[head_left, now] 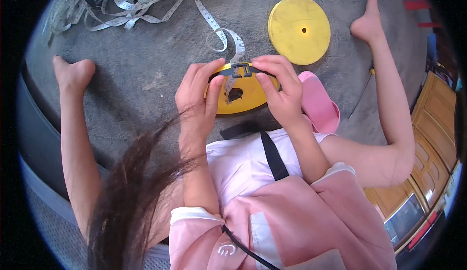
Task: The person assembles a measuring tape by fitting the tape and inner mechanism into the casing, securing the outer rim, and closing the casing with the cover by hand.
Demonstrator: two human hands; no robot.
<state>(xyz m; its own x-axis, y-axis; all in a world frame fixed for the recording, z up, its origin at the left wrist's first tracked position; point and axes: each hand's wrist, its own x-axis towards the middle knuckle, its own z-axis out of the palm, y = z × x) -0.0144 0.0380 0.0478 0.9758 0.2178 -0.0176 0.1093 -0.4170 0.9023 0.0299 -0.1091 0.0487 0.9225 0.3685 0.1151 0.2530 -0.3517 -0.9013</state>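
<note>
Between my hands is the open, round yellow case [249, 102] of a tape measure, tilted up from the carpet. Along its far rim runs a black band with a slotted mouthpiece [241, 70]. My left hand [198, 89] pinches the rim left of this mouthpiece, and my right hand [282, 89] grips it on the right, fingertips close to the slot. White measuring tape [238, 46] reaches the mouthpiece from the far side, and a short strip shows inside the case near a dark central hole. A matching yellow disc [299, 29] with a small centre hole lies beyond my right hand.
Loose measuring tape [131, 2] lies in a tangled heap at the far left of the grey carpet [151, 51]. Right of the case are a pink slipper [319, 102] and a thin screwdriver [361, 95]. A wooden cabinet [433, 139] stands at the right edge. Hair hangs near my left forearm.
</note>
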